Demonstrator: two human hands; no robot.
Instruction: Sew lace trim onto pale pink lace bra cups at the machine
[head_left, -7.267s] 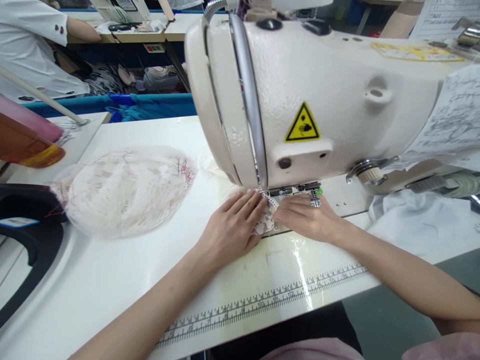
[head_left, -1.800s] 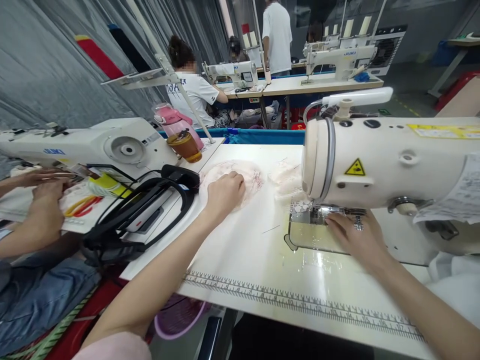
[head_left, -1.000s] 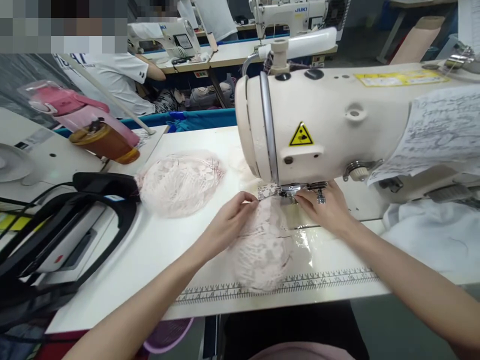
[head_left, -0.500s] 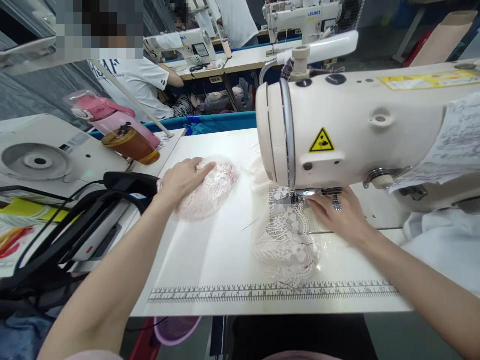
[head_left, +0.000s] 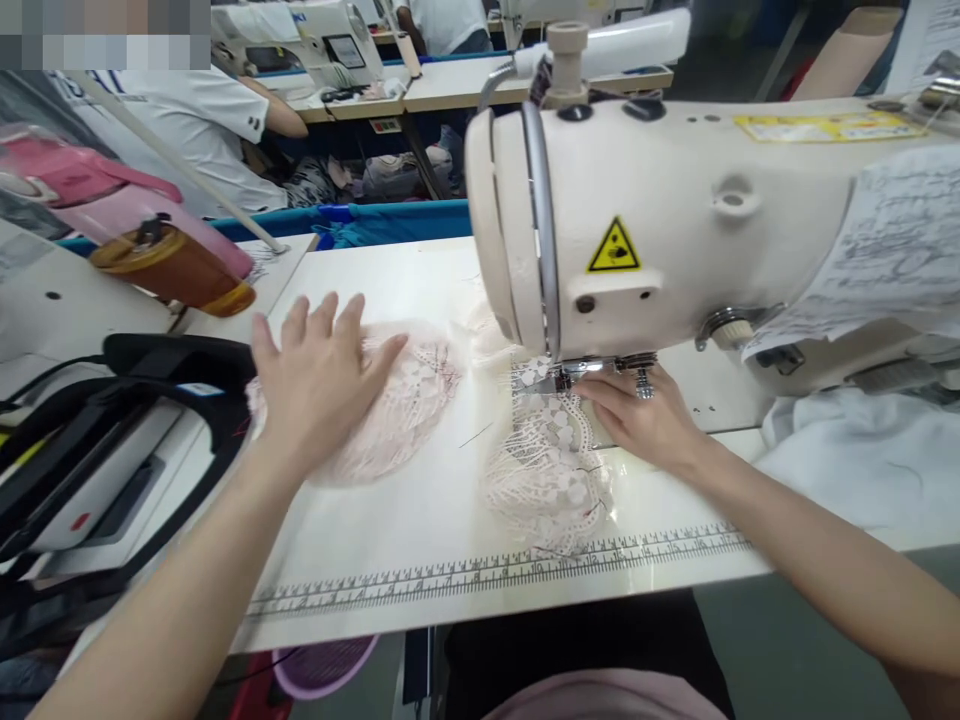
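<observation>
My left hand point(head_left: 319, 375) has its fingers spread above the left edge of a pale pink lace cup piece point(head_left: 405, 410) lying on the table. Whether the palm touches it I cannot tell. A second pale lace piece point(head_left: 544, 470) runs under the presser foot point(head_left: 562, 377) of the sewing machine point(head_left: 675, 220), its scalloped edge toward the right. My right hand point(head_left: 649, 410) is at the foot's right side, thumb and fingers drawn together at the lace's edge; the fingertips are partly hidden by the metal parts. Dark red thread ends show on both lace pieces.
A printed ruler point(head_left: 480, 578) runs along the table's front edge. White cloth point(head_left: 847, 455) lies at the right. On the left are a black-strapped device point(head_left: 187, 400), an amber cup point(head_left: 180, 270) and a pink bottle point(head_left: 142, 200). Another person in a white shirt point(head_left: 180, 130) sits beyond.
My left hand has shifted off the lace cup piece toward the left and spread its fingers. My right hand stays by the presser foot. The whole view has turned slightly.
</observation>
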